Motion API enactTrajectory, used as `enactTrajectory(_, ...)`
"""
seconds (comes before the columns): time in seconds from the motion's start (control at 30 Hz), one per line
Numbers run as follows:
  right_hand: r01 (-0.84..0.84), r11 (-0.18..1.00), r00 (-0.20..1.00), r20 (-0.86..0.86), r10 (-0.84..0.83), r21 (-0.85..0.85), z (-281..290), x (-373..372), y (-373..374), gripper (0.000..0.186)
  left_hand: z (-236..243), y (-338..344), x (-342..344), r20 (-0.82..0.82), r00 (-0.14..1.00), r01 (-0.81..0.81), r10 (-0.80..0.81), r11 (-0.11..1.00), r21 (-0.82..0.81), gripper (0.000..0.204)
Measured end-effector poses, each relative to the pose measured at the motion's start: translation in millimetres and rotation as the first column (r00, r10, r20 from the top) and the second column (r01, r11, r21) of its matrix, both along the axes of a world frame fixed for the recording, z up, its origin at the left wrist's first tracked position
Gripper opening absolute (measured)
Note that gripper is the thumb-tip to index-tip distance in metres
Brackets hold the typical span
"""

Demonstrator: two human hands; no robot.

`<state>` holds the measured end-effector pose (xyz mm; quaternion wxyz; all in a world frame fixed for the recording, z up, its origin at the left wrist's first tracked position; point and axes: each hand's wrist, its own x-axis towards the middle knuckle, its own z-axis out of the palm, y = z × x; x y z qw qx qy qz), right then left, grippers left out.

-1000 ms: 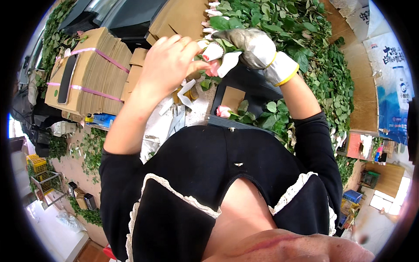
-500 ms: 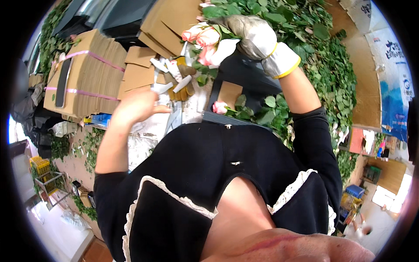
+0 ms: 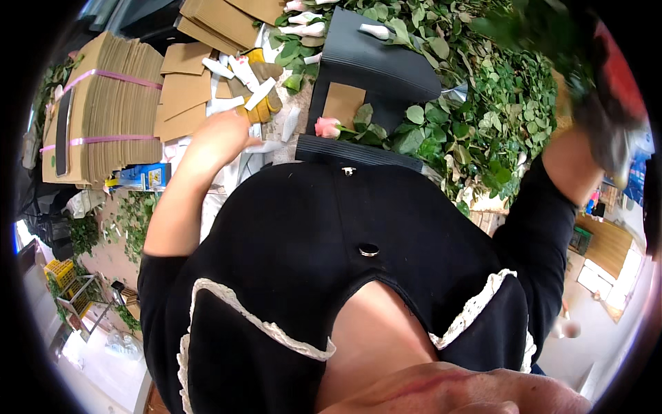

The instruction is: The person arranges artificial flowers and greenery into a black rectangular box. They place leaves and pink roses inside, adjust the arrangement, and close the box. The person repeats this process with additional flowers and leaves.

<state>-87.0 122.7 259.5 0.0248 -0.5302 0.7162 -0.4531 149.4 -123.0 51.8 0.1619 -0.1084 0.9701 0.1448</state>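
Observation:
My bare left hand (image 3: 219,141) is closed, with curled fingers at one end of a whitish foam net sleeve (image 3: 267,147). Several similar white sleeves (image 3: 259,94) lie just beyond it, beside and over a yellow-and-grey work glove (image 3: 263,72). At the far right, my gloved right hand (image 3: 610,134) is smeared by motion, so its fingers cannot be made out. Right above it are a blurred red shape (image 3: 618,72) and dark green leaves (image 3: 541,34). A pink rose (image 3: 327,127) with leaves lies across the dark ribbed stand (image 3: 358,150) before me.
To the left stands a thick stack of cardboard sheets (image 3: 114,110) bound with pink straps. More cardboard pieces (image 3: 186,86) lie beside it. Pink roses in white sleeves (image 3: 303,29) rest at the far side. Rose foliage (image 3: 510,117) is heaped along the right.
My right hand has swung from the pink roses at the middle to the far right. My left hand has shifted slightly outward toward the sleeves. The view has shifted a little.

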Motion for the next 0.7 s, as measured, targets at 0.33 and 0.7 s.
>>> enactTrajectory(0.33,-0.115,0.633,0.983,-0.006,0.186,0.765,-169.7,8.5,26.5,0.024,-138.7,55.3,-90.2,-0.346,0.918,0.384,-0.196,0.661,0.645,0.034)
enactTrajectory(0.7,-0.207,0.651,0.974,0.095,0.203,0.730,-246.0,6.9,6.5,0.026,-150.7,63.3,-67.0,-0.507,0.862,0.381,0.030,0.622,0.685,0.026)
